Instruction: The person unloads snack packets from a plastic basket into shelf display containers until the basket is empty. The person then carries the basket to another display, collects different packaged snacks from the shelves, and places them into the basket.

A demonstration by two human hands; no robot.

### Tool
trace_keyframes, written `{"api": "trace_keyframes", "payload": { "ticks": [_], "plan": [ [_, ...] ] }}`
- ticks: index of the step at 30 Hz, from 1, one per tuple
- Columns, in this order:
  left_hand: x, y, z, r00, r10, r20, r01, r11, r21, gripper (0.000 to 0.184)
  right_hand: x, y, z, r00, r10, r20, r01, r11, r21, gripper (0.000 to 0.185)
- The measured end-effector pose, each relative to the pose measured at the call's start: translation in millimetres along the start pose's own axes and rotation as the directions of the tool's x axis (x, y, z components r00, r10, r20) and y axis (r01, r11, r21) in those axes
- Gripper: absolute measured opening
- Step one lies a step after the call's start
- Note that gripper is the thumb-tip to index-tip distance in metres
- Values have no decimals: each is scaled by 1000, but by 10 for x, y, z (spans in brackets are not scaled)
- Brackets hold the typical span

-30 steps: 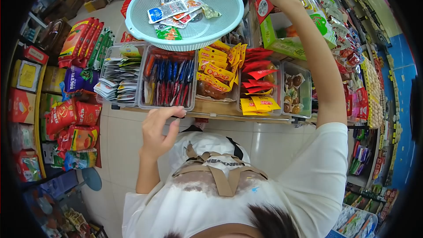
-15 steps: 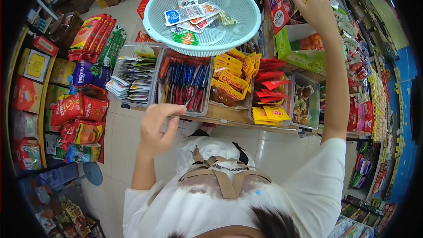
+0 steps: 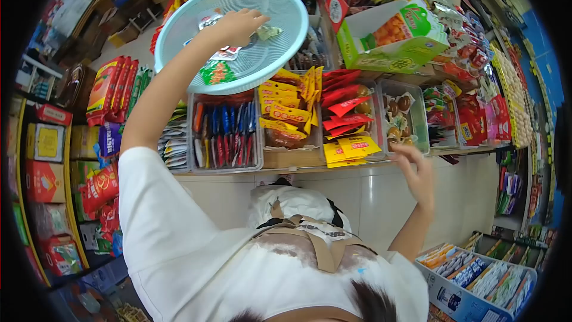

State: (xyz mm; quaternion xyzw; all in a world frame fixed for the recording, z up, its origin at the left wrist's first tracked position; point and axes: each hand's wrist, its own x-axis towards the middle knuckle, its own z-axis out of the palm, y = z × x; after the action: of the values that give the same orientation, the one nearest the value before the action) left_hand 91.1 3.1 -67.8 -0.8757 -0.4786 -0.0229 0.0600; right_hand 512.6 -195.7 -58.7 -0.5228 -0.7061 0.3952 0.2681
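Note:
My left hand (image 3: 239, 28) reaches into a light-blue plastic basket (image 3: 179, 74), fingers stretched out over the small snack packets inside. It covers part of them, and whatever lies under the fingertips is hidden. A green-and-orange packet (image 3: 218, 73) lies near the basket's front, and a clear pale-green packet (image 3: 269, 31) is just right of my fingers. In front of the counter's edge, my right hand (image 3: 417, 174) hangs with fingers loosely bent and apart, nothing seen in it. Nearest to it is a clear bin (image 3: 420, 125) of wrapped brown eggs.
Clear bins of blue-and-red packets (image 3: 226, 131), yellow packets (image 3: 286, 107) and red packets (image 3: 348, 113) line the counter's front. A green carton (image 3: 381, 53) stands behind them. Shelves (image 3: 50, 191) run along the left, and a box of packets (image 3: 476, 280) sits low at the right.
My left hand has moved from before the bins up into the basket. My right hand has left the packets at the back right and come down to the counter's front. The view has turned right.

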Motion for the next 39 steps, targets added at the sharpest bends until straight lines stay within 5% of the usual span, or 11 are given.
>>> {"api": "trace_keyframes", "payload": {
  "ticks": [1, 6, 13, 20, 22, 25, 27, 29, 30, 32, 39],
  "plan": [
    [92, -58, 130, 996, -10, 90, -2, 991, 135, 52, -167, 111, -1, 987, 101, -128, -94, 994, 57, 22],
    [405, -172, 423, 977, -6, 215, -23, 991, 131, 49, -971, 577, 67, 840, 381, -385, -236, 897, 373, 21],
    [450, -131, 131, 962, -13, 274, -11, 996, 88, 32, -1089, 520, 128, 692, 545, -473, -380, 833, 402, 22],
    [-233, 574, -797, 976, 6, -217, -87, 927, -366, 40, -479, 36, 287, 919, 250, -305, -164, 946, 281, 28],
    [-446, 773, -718, 934, 165, -316, -299, 845, -444, 46, -227, -159, 429, 969, 64, -238, 1, 965, 261, 40],
    [-588, 1316, -812, 938, 275, -212, -343, 634, -693, 49, 105, -552, 674, 940, -221, -260, 295, 910, 290, 56],
    [-607, 1613, -767, 962, 266, -67, -194, 488, -851, 41, 187, -664, 777, 920, -289, -266, 373, 854, 363, 60],
    [-621, 1825, -725, 925, 247, 290, 240, 214, -947, 37, 216, -700, 807, 814, -551, -184, 564, 826, 25, 60],
    [-647, 1867, -628, 927, 239, 290, 240, 215, -947, 37, 237, -669, 804, 812, -556, -179, 569, 822, 28, 60],
    [-685, 1959, -448, 901, 285, 327, 350, -33, -936, 38, 255, -559, 779, 853, -501, -146, 512, 857, 48, 58],
    [-586, 2492, -554, 957, 203, 206, 185, 120, -975, 48, 135, -284, 254, 815, -577, -56, 579, 805, 132, 54]
  ]
}}
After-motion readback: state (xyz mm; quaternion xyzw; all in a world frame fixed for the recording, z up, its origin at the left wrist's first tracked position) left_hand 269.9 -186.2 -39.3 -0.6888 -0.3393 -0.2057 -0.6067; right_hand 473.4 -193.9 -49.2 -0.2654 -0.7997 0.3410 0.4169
